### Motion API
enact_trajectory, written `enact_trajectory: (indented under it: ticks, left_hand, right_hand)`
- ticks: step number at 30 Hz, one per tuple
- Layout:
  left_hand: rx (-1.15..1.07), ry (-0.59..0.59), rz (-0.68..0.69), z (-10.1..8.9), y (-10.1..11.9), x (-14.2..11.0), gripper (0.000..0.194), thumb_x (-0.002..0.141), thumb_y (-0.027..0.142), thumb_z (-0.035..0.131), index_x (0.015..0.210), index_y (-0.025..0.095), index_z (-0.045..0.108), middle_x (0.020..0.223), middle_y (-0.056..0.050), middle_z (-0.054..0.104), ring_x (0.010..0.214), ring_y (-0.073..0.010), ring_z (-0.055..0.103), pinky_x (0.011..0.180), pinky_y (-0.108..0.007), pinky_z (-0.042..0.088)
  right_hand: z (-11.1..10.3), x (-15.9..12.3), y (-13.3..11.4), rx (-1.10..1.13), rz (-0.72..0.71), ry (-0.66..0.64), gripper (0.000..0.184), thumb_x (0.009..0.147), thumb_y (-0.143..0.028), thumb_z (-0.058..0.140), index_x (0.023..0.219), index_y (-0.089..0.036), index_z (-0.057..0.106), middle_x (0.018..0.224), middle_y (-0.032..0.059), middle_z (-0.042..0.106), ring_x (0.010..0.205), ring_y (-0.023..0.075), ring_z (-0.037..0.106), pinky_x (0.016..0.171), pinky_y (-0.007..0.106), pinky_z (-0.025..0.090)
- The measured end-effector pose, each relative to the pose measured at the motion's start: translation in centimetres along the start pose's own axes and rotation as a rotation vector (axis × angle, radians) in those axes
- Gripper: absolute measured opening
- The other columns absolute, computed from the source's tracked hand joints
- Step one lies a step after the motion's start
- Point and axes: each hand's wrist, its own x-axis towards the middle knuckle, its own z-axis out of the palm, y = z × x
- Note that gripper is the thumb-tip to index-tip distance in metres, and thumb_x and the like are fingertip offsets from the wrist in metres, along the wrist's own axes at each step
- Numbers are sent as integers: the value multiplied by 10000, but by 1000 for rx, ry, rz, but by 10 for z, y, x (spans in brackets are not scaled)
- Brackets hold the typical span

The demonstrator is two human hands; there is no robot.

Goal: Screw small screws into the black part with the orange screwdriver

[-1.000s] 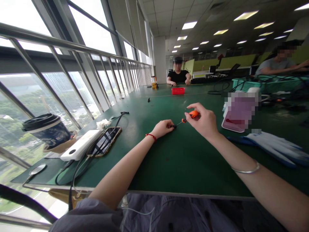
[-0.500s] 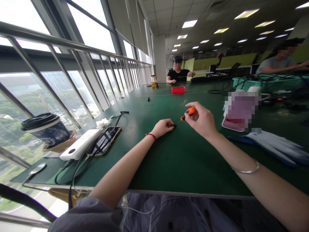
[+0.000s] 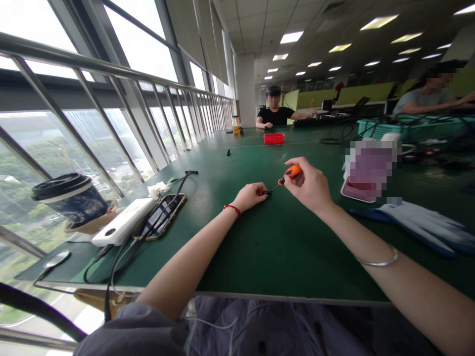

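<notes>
A: Head view, the only 1 here: where does the small black part point(image 3: 266, 192) lie from the fingers?

B: Right at the tips of the left hand point(image 3: 249, 196), pinched and pressed low to the green table point(image 3: 274, 247). It is too small to tell its shape; it reads only as a dark bit poking out past the fingertips, toward the right.

A: And the screwdriver point(image 3: 287, 176)?

B: Held in the right hand point(image 3: 310, 187), whose fingers are curled closed round the orange handle. Its long axis slants down and leftward from that hand; the thin dark shaft ends at the black part, tip meeting it as far as I can tell. So the left hand is nearer the part, the right higher and just beside.

A: Around them?

B: A phone point(image 3: 163, 216), a white power bank point(image 3: 124, 223) and a lidded cup point(image 3: 72, 199) well off to the left, gloves point(image 3: 419, 222) to the right, a red tray point(image 3: 273, 138) far ahead.
</notes>
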Motion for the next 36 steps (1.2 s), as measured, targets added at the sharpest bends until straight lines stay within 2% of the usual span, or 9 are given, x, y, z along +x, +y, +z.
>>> enact_trajectory:
  ticks: [2, 5, 8, 13, 17, 21, 26, 30, 36]
  left_hand:
    - [7, -2, -1, 0, -1, 0, 117, 751, 253, 591, 809, 172, 651, 695, 12, 599, 624, -111, 510, 581, -223, 375]
    - [17, -6, -6, 0, -1, 0, 126, 753, 263, 589, 814, 173, 653, 705, 10, 604, 634, -113, 515, 587, -223, 376]
    - [18, -13, -6, 0, -1, 0, 132, 757, 266, 584, 823, 175, 653, 708, 6, 605, 648, -117, 520, 591, -222, 379]
    - [6, -9, 7, 0, -2, 0, 135, 756, 265, 585, 829, 175, 655, 713, 4, 603, 647, -118, 517, 595, -223, 384]
    - [12, -21, 9, -1, -2, 0, 147, 767, 275, 588, 847, 175, 660, 723, 1, 605, 652, -121, 517, 603, -227, 390]
    - [3, -25, 24, -3, 0, 0, 142, 772, 269, 597, 850, 171, 666, 717, 4, 601, 648, -118, 517, 603, -227, 396]
    - [8, -26, 39, -3, -1, 0, 148, 778, 278, 598, 848, 167, 668, 703, 8, 587, 631, -112, 500, 592, -225, 384]
    - [1, -30, 37, -2, -2, 0, 152, 777, 276, 598, 860, 169, 667, 714, 6, 589, 649, -115, 507, 610, -226, 390]
    - [4, -38, 30, -3, -1, 0, 154, 779, 280, 599, 866, 173, 668, 713, 5, 584, 651, -119, 506, 614, -229, 394]
  right_hand:
    - [0, 1, 1, -22, 34, -14, 211, 794, -384, 536, 890, -206, 597, 600, -11, 565, 510, 141, 524, 492, 244, 346]
    - [0, 1, 1, -51, 56, -20, 275, 824, -464, 501, 749, -214, 588, 556, -5, 548, 478, 140, 505, 469, 246, 310]
    - [0, 1, 1, -49, 59, 0, 230, 803, -422, 528, 872, -215, 599, 579, -10, 562, 504, 151, 529, 485, 249, 338]
    - [1, 0, 3, -14, 42, 42, 299, 762, -311, 538, 1043, -207, 541, 730, 12, 626, 576, 160, 568, 525, 260, 394]
    - [2, 1, 7, -46, 90, 55, 210, 799, -400, 529, 888, -216, 578, 673, 16, 615, 552, 164, 558, 494, 254, 356]
    - [0, 3, 7, -67, 135, 62, 373, 827, -542, 480, 674, -214, 569, 562, 24, 572, 505, 158, 519, 462, 252, 289]
    - [-1, 3, 5, -63, 171, 63, 228, 805, -422, 502, 842, -218, 596, 621, 16, 592, 547, 171, 542, 489, 257, 319]
    - [0, 2, 5, -44, 149, 80, 294, 741, -318, 535, 1014, -212, 554, 682, 9, 606, 582, 181, 558, 515, 265, 349]
    - [-1, 3, 5, -48, 171, 28, 254, 803, -458, 503, 821, -216, 579, 654, 22, 595, 557, 174, 548, 494, 261, 342]
